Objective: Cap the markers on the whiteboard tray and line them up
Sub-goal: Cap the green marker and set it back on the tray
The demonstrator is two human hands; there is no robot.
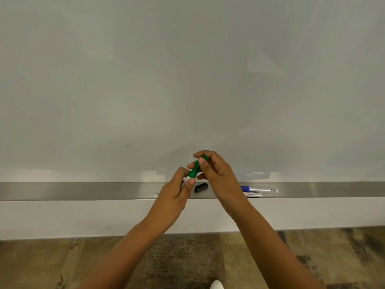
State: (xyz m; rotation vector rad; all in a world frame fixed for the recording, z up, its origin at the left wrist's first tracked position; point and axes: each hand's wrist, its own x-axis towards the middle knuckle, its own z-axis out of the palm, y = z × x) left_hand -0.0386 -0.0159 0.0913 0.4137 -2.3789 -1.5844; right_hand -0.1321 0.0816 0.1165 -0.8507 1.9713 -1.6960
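I hold a green marker tilted above the metal whiteboard tray. My left hand grips its white barrel at the lower end. My right hand pinches the green cap at the upper end; cap and marker body touch. A loose black cap lies on the tray just below my hands. To the right, a blue-capped marker and a second marker with red print lie side by side on the tray. The white end of another marker peeks out left of my left wrist.
The whiteboard fills the upper view, with a small dark mark on it. Below the tray are a white wall strip and a wooden floor. A white shoe tip shows at the bottom edge.
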